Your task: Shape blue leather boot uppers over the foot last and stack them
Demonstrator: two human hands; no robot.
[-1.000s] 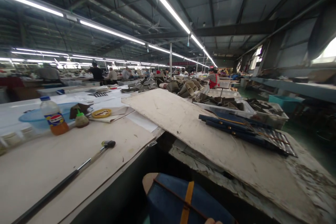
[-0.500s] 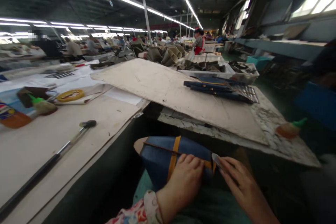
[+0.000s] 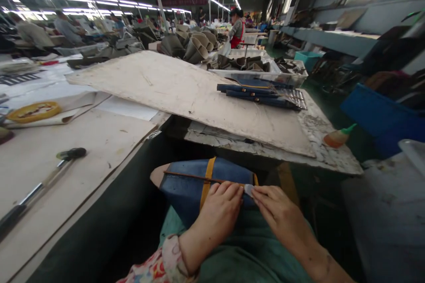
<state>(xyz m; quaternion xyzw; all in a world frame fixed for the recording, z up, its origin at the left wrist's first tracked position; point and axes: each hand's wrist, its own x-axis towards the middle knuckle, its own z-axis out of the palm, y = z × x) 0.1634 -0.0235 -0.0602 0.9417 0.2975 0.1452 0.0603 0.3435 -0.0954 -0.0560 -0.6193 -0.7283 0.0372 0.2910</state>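
Across my lap lies a blue leather piece (image 3: 184, 194) with a mustard band (image 3: 208, 176), a thin brown strip along its length and a pale pointed end at the left. My left hand (image 3: 221, 210) rests over its middle with the fingers curled, gripping it and pressing near the strip. In my right hand (image 3: 277, 212), thumb and fingers pinch a small flat whitish tool (image 3: 248, 190). Its rounded end touches the blue piece beside my left fingertips, at the right end of the strip. The rest of the tool is hidden by my fingers.
A hammer (image 3: 49, 181) lies on the left table, with a yellow tape roll (image 3: 35, 111) behind it. Stacked blue pieces (image 3: 260, 94) lie on the pale board (image 3: 159, 84) ahead. A green-tipped bottle (image 3: 338, 137) stands at the right corner. Further back, a person in a red apron works.
The view has turned right and down. My right hand has brought the whitish tool from the blue piece's right end in along the strip, close to my left fingers.
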